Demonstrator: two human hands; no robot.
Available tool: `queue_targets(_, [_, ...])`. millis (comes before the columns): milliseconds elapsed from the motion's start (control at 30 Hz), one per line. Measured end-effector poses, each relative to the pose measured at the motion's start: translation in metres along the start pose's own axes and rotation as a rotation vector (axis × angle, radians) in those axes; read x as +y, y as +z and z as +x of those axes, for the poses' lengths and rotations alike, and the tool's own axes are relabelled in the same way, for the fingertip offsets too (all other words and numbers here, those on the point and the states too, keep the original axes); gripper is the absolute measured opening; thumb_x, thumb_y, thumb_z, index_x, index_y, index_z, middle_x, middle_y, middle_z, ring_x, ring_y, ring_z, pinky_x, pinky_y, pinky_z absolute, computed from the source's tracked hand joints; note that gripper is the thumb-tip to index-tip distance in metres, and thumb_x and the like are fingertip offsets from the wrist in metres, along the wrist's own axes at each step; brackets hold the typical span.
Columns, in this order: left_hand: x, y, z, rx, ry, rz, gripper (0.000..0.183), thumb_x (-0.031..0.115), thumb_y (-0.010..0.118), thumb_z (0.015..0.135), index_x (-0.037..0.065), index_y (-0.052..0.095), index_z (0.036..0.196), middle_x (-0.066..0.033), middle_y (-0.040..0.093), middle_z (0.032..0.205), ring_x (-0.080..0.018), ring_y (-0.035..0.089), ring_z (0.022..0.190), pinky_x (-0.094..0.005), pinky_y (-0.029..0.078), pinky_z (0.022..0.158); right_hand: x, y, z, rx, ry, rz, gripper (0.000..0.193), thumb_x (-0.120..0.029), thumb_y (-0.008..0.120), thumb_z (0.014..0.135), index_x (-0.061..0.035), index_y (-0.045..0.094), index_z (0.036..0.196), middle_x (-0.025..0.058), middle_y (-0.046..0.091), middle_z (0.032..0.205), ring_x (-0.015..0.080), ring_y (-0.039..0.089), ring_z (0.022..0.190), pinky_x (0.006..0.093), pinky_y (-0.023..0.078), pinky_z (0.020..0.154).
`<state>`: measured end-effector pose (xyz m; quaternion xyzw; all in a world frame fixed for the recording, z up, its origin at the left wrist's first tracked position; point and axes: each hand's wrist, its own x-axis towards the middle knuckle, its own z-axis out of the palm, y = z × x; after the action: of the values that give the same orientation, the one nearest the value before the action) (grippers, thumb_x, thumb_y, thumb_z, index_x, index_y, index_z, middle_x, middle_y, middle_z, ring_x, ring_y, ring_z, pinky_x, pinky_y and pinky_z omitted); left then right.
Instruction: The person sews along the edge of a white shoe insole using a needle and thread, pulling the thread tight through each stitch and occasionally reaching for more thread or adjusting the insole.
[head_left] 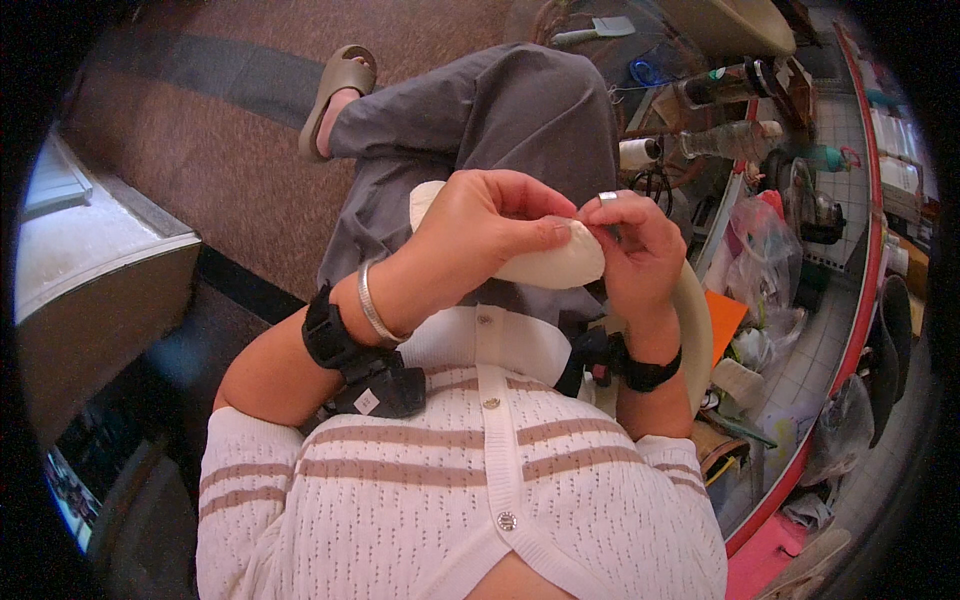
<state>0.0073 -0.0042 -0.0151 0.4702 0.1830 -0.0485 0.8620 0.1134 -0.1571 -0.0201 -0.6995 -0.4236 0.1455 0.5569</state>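
A cream-coloured oblong piece (550,262) with rounded ends, soft-looking, is held above my lap. My left hand (480,225) is closed round its middle, with the thumb lying along the top near the right end. Part of the piece shows beyond the wrist side of that hand. My right hand (635,245) is at the right end, its fingers bent into a pinch close to the left fingertips. Whatever is in that pinch is too small or hidden to make out.
Shelving with a red edge (868,150) runs down the right side, crowded with bottles, plastic bags (765,245) and an orange sheet (724,322). A white-topped counter (100,255) stands at left. My crossed legs in grey trousers (530,125) lie below the hands.
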Motion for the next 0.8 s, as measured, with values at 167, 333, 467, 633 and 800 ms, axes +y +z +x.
queue_targets(167, [-0.01,-0.004,0.007,0.04,0.064,0.06,0.025,0.005,0.069,0.073,0.004,0.049,0.089,-0.0026,0.059,0.081,-0.0088,0.058,0.073,-0.0207,0.046,0.067,-0.016,-0.013,0.014,-0.104,-0.051,-0.143,0.015,0.002,0.063,0.071,-0.0019,0.058,0.085,0.0113,0.057,0.083,0.0214,0.057,0.076,0.0274,0.045,0.067])
queue_targets(333, [-0.002,-0.003,0.007,-0.047,0.14,0.129,0.028,-0.002,0.063,0.073,0.002,0.043,0.092,-0.0056,0.056,0.082,-0.0087,0.055,0.076,-0.0194,0.045,0.065,-0.045,-0.013,0.023,-0.39,0.017,-0.279,0.011,-0.001,0.061,0.072,-0.0018,0.06,0.083,0.0125,0.055,0.083,0.0257,0.056,0.073,0.0287,0.044,0.064])
queue_targets(467, [0.003,-0.007,0.011,-0.111,0.308,0.335,0.03,0.0,0.061,0.077,0.004,0.04,0.098,-0.0033,0.05,0.087,-0.0082,0.051,0.082,-0.0187,0.044,0.069,-0.031,-0.011,0.023,-0.345,-0.042,-0.202,0.01,-0.001,0.06,0.073,-0.0028,0.061,0.083,0.0114,0.054,0.079,0.0238,0.056,0.069,0.0278,0.043,0.061])
queue_targets(633, [0.031,-0.015,0.015,-0.012,0.603,0.686,0.028,0.002,0.062,0.076,0.004,0.043,0.096,-0.0029,0.049,0.085,-0.0099,0.05,0.078,-0.0213,0.042,0.067,-0.026,-0.012,0.026,-0.003,0.274,0.054,0.004,-0.005,0.06,0.078,-0.002,0.061,0.081,0.0056,0.061,0.081,0.0148,0.057,0.068,0.0252,0.045,0.062])
queue_targets(800, [0.045,-0.028,-0.009,-0.139,0.388,0.561,0.018,0.019,0.062,0.081,0.002,0.058,0.086,-0.0015,0.054,0.073,-0.009,0.05,0.07,-0.0205,0.039,0.059,-0.012,-0.001,0.017,0.668,0.294,0.681,0.004,-0.005,0.061,0.08,-0.0025,0.06,0.084,0.0036,0.06,0.087,0.0096,0.055,0.077,0.0207,0.044,0.071])
